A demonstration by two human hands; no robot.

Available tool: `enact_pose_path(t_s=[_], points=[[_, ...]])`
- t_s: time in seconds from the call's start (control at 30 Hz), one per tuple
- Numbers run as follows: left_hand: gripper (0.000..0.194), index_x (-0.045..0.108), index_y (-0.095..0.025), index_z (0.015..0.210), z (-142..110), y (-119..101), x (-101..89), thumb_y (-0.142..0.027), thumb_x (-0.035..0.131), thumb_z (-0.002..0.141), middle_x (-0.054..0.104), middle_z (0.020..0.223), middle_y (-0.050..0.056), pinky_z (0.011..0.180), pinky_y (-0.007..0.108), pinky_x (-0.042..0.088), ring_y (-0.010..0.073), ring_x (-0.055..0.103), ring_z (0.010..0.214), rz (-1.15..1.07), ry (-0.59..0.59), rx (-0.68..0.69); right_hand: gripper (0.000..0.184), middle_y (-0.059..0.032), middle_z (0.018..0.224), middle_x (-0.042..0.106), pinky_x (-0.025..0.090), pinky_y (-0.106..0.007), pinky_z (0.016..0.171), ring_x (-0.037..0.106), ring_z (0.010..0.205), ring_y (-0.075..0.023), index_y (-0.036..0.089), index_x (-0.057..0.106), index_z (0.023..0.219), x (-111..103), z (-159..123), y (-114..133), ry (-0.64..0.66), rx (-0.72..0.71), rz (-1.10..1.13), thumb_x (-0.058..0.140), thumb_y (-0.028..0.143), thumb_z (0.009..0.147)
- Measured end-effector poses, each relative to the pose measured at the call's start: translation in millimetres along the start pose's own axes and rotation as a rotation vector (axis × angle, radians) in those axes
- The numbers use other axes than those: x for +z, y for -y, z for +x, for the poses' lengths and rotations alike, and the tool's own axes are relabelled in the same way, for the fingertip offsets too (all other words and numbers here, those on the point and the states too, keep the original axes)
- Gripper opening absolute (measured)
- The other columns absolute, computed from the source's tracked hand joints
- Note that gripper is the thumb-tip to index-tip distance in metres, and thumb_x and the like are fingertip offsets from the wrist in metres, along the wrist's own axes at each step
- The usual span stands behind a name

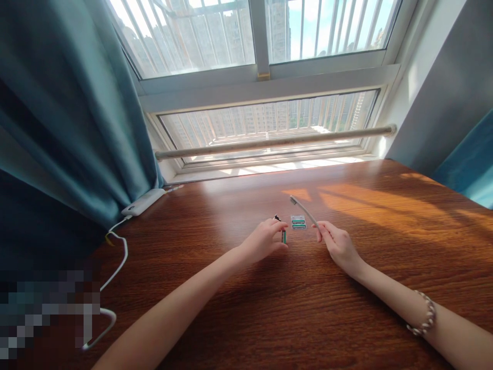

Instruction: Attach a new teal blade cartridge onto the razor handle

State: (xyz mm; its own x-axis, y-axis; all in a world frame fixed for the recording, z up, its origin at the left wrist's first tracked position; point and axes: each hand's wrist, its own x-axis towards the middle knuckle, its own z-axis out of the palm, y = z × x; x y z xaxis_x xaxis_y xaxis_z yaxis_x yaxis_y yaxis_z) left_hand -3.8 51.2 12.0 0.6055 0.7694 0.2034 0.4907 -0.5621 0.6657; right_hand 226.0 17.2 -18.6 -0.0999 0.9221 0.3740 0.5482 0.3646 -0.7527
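My left hand (pixel 265 239) is closed on a small green-and-black cartridge-like piece (pixel 284 236), held upright just above the wooden table (pixel 269 308). In my right hand (pixel 338 243) the fingers pinch the lower end of a thin grey handle (pixel 304 208) that slants up and away to the left, ending in a small head. Between the two hands, a little farther from me, a small clear pack with green strips (pixel 298 222) lies flat on the table.
A white power strip (pixel 143 202) with a white cable (pixel 115 267) lies at the table's back left, beside a teal curtain (pixel 69 118). A window with a rail (pixel 275 142) runs along the far edge. A bead bracelet (pixel 425 318) circles my right wrist.
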Motion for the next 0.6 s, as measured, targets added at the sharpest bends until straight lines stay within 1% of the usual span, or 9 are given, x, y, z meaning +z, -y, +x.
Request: enact_pose_path(t_s=[0.1,0.17,0.2,0.27,0.37,0.47,0.5,0.53,0.6], points=[[0.043,0.055,-0.018,0.104,-3.3,-12.8,4.1,-0.029,0.069,0.066,0.061,0.099,0.009,0.081,0.032,0.039,0.0206,0.055,0.093,-0.581,-0.165,-0.153,0.028,0.0009,0.062,0.052,0.037,-0.025,0.050,0.045,0.048,-0.0116,0.018,0.051,0.095,8.6,-1.8,5.8,0.095,0.109,0.302,0.033,0.038,0.088],[0.036,0.055,-0.016,0.101,-4.6,-22.2,8.1,-0.029,0.066,0.070,0.060,0.102,0.010,0.080,0.031,0.041,0.0206,0.056,0.097,-1.005,-0.234,-0.256,0.029,0.0015,0.065,0.052,0.035,-0.023,0.044,0.042,0.044,-0.0094,0.018,0.045,0.100,17.8,-2.3,14.2,0.141,0.200,0.553,0.038,0.042,0.086],[0.034,0.055,-0.016,0.100,-4.8,-26.6,10.1,-0.029,0.066,0.071,0.060,0.104,0.011,0.081,0.031,0.042,0.0213,0.055,0.100,-1.166,-0.248,-0.290,0.029,0.0015,0.068,0.053,0.036,-0.023,0.043,0.042,0.045,-0.0088,0.018,0.043,0.101,23.1,-2.3,20.1,0.153,0.248,0.683,0.041,0.042,0.084],[0.032,0.056,-0.015,0.096,-4.4,-33.6,13.3,-0.029,0.067,0.070,0.059,0.105,0.011,0.078,0.031,0.043,0.0231,0.054,0.103,-1.353,-0.264,-0.315,0.031,0.0011,0.071,0.055,0.039,-0.022,0.046,0.046,0.048,-0.0086,0.020,0.040,0.100,33.7,-1.6,35.1,0.133,0.319,0.899,0.049,0.042,0.080],[0.033,0.057,-0.014,0.093,-3.3,-39.6,15.9,-0.027,0.070,0.065,0.061,0.100,0.010,0.061,0.024,0.046,0.0202,0.059,0.089,-1.410,-0.313,-0.293,0.030,0.0008,0.071,0.057,0.043,-0.023,0.050,0.053,0.052,-0.0096,0.020,0.041,0.089,46.9,1.0,60.1,0.162,0.394,1.077,0.058,0.040,0.074],[0.030,0.056,-0.015,0.090,-4.9,-40.9,15.8,-0.025,0.070,0.066,0.062,0.096,0.007,0.039,0.015,0.035,0.0093,0.057,0.059,-1.355,-0.352,-0.325,0.028,0.0004,0.072,0.059,0.047,-0.028,0.060,0.059,0.060,-0.0127,0.019,0.042,0.083,53.9,4.4,76.4,0.259,0.387,1.129,0.059,0.039,0.074],[0.028,0.056,-0.015,0.089,-6.1,-40.6,15.2,-0.024,0.069,0.067,0.062,0.096,0.007,0.038,0.014,0.033,0.0074,0.055,0.055,-1.332,-0.364,-0.339,0.027,0.0000,0.072,0.059,0.048,-0.030,0.062,0.060,0.062,-0.0140,0.019,0.042,0.083,54.5,5.6,78.4,0.284,0.371,1.101,0.058,0.040,0.075],[0.025,0.056,-0.015,0.088,-7.5,-39.9,14.5,-0.023,0.069,0.067,0.062,0.096,0.006,0.040,0.015,0.036,0.0074,0.056,0.056,-1.311,-0.385,-0.338,0.026,-0.0005,0.072,0.060,0.049,-0.031,0.064,0.061,0.065,-0.0153,0.019,0.043,0.082,54.2,6.7,78.6,0.294,0.347,1.035,0.056,0.041,0.075],[0.023,0.057,-0.014,0.085,-9.9,-37.8,13.1,-0.019,0.070,0.066,0.062,0.095,0.006,0.056,0.020,0.046,0.0111,0.059,0.069,-1.275,-0.450,-0.293,0.026,-0.0023,0.077,0.060,0.049,-0.033,0.067,0.061,0.070,-0.0168,0.018,0.046,0.084,51.1,8.9,75.1,0.246,0.291,0.810,0.057,0.040,0.075]])
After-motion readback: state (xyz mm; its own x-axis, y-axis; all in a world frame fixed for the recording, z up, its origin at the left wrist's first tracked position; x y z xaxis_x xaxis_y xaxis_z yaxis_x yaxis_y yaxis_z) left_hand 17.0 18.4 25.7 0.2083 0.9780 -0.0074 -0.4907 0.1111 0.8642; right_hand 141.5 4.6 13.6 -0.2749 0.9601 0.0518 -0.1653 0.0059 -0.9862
